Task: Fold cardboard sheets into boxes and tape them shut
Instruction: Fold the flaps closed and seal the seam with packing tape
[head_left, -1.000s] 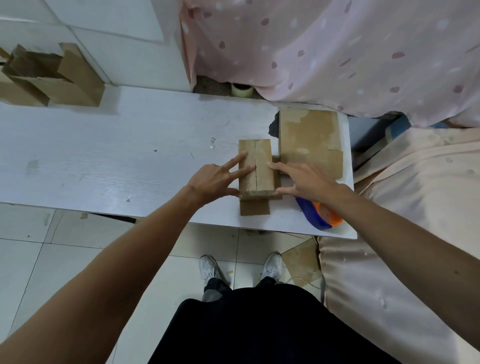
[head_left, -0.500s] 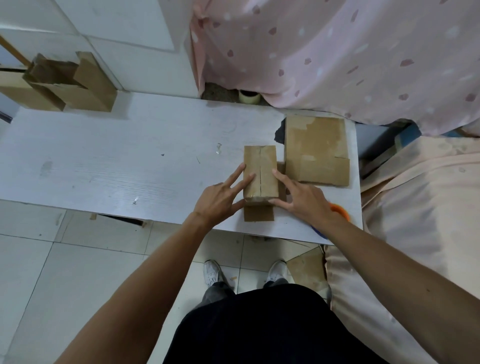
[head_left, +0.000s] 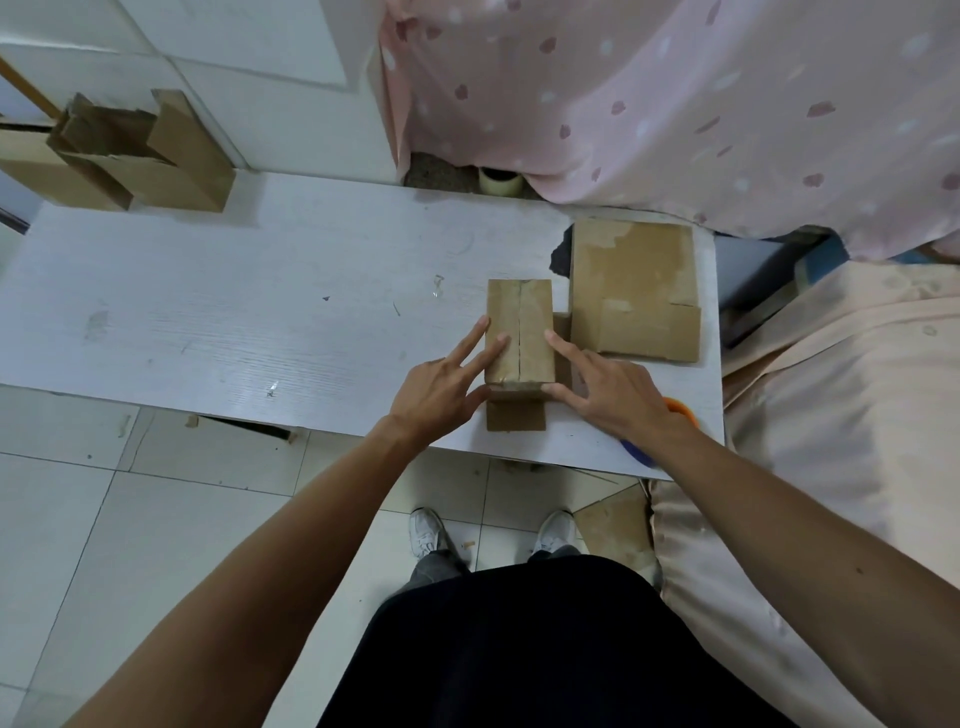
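**Inspector:** White worktop (head_left: 234, 312), pale floor tiles below it, a pink spotted curtain (head_left: 675, 104) behind. State the position of the work.

**Assistant:** The folded box (head_left: 519, 332) lay between the hands, its long axis running straight away from the person, the flap seam along the top. The left hand (head_left: 436, 395) was spread flat, fingertips resting on the left top flap. The right hand (head_left: 608, 395) was likewise spread, forefinger at the right edge, thumb at the near corner. Neither hand gripped anything; both pressed.

**Inspector:** Which was nearer the tape?

**Assistant:** The right. An orange and blue object (head_left: 675, 410), judged a tape dispenser, lay just behind that wrist, mostly hidden. A flat cardboard sheet (head_left: 634, 291) lay just beyond the right hand.

**Inspector:** Anything unclear?

**Assistant:** Whether the seam was taped could not be told. One loose flap (head_left: 514, 415) projected toward the person.
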